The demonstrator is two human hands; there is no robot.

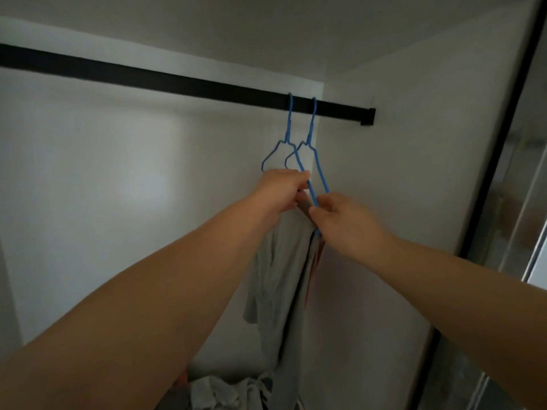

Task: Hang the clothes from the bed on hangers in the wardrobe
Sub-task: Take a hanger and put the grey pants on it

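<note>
both hands are working at the near hanger (288, 134) on the black rail (177, 81); the left hand (282, 189) is gripping the grey garment (279, 279) below it; the right hand (340, 216), just beside, is pinching the blue wire arm sloping down toward it.

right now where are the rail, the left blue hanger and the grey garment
rail (177, 81), head view, middle of the black bar
left blue hanger (287, 125), head view, its neck
grey garment (278, 279), head view, hanging cloth
</note>
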